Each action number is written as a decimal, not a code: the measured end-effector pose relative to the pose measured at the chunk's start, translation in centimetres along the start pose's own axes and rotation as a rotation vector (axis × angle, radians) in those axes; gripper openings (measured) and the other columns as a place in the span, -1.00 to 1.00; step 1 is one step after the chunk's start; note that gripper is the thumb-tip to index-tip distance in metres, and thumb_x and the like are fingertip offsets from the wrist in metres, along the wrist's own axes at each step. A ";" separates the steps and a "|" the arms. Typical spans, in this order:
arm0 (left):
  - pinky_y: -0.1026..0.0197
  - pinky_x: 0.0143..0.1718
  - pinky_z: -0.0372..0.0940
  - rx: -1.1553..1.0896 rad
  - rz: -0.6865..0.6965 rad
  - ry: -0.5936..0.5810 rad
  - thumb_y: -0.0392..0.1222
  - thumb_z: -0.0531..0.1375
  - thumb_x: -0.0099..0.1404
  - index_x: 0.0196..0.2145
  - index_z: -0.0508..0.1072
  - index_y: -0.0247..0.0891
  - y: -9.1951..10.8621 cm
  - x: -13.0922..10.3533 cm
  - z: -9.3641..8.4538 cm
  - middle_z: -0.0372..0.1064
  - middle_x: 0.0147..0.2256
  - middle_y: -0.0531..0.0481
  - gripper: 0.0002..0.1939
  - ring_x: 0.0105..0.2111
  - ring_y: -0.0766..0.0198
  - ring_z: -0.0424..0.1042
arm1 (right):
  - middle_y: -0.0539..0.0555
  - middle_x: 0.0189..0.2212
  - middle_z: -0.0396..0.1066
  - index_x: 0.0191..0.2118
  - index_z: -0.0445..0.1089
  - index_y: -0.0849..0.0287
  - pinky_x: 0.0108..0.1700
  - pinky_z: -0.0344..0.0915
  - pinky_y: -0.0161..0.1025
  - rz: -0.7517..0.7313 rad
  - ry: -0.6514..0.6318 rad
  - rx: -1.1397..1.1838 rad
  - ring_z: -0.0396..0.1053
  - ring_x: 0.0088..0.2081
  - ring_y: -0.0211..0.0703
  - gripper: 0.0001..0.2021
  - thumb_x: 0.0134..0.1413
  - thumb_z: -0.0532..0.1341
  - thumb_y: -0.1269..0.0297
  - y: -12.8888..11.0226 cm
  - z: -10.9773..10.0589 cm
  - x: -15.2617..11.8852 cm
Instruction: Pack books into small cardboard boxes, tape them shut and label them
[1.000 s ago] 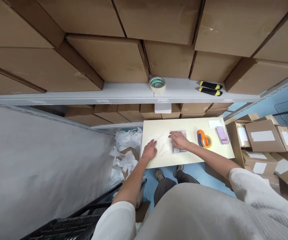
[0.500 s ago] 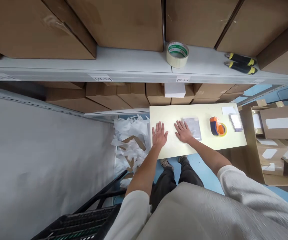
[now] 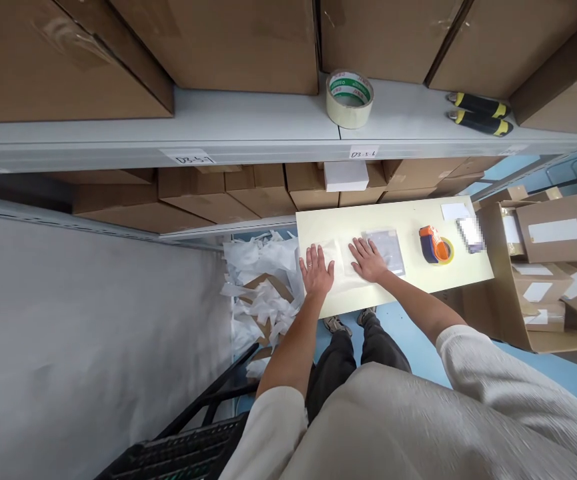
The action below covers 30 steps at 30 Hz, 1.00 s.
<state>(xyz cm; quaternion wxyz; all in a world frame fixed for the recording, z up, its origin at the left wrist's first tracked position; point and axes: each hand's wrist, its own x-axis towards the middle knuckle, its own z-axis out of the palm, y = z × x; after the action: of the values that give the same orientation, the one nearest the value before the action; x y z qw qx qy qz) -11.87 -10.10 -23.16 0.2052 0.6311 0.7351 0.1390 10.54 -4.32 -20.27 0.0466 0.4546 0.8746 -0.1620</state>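
My left hand (image 3: 317,272) lies flat with its fingers spread, near the left end of a cream tabletop (image 3: 408,217). Under it and reaching toward my other hand is a thin whitish sheet or bag (image 3: 341,270), hard to make out against the table. My right hand (image 3: 368,261) is also flat and open, palm down. It rests beside and partly over the left edge of a flat, clear greyish plastic packet (image 3: 389,251). Neither hand grips anything.
Right of the packet stand an orange and blue tape dispenser (image 3: 434,245), a white paper (image 3: 454,211) and a blurred-out item (image 3: 471,235). A tape roll (image 3: 349,100) and two black-yellow cutters (image 3: 481,115) lie on the shelf. White scraps (image 3: 263,260) fill the left; open cartons (image 3: 558,267) stand right.
Both hands stay flat on the table, the left shifted slightly left. The whitish sheet between them shows more plainly. My view has tilted a little.
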 end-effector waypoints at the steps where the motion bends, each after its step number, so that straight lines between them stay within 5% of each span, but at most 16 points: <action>1: -0.40 0.56 -0.33 -0.005 0.015 0.006 0.10 -0.09 0.61 0.62 -0.12 -0.31 -0.4 -0.1 -0.1 -0.20 0.59 -0.29 -0.22 0.60 -0.13 -0.24 | 0.25 0.62 -0.23 0.62 -0.09 0.26 0.59 -0.38 0.31 0.003 -0.004 0.013 -0.28 0.62 0.20 -0.30 0.54 -0.03 0.08 -0.1 -0.1 0.0; 8: -0.33 0.58 -0.22 0.000 0.101 -0.024 0.01 -0.10 0.62 0.59 -0.03 -0.38 -3.1 -0.2 -0.6 -0.16 0.58 -0.31 -0.27 0.60 -0.09 -0.22 | 0.22 0.62 -0.22 0.64 -0.14 0.23 0.59 -0.40 0.35 0.014 -0.018 0.049 -0.31 0.62 0.23 -0.27 0.51 0.00 0.10 0.0 -0.2 0.1; 15: -0.12 0.48 0.18 -0.046 0.083 -0.038 -0.20 -0.14 0.62 0.30 0.47 -0.27 -5.9 -1.4 -1.9 0.37 0.37 -0.26 -0.47 0.42 -0.01 0.28 | 0.24 0.63 -0.25 0.62 -0.10 0.28 0.58 -0.44 0.31 0.015 -0.008 0.001 -0.31 0.62 0.21 -0.28 0.51 -0.05 0.08 0.1 0.2 0.0; 30: -0.13 0.36 0.29 0.069 -0.133 0.194 -0.18 -0.06 0.57 0.10 0.58 -0.23 -19.2 -11.3 -13.1 0.49 0.19 -0.29 -0.57 0.24 -0.09 0.40 | 0.35 0.60 -0.12 0.61 -0.06 0.22 0.52 -0.29 0.47 0.077 -0.103 -0.140 -0.16 0.58 0.33 -0.28 0.46 -0.05 0.08 0.2 -1.0 1.1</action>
<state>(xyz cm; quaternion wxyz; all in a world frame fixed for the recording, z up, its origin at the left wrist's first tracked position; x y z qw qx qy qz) -33.51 -23.68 -19.17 0.1199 0.5711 0.7961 0.1601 10.09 -3.04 -19.57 0.1292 0.4748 0.8620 -0.1216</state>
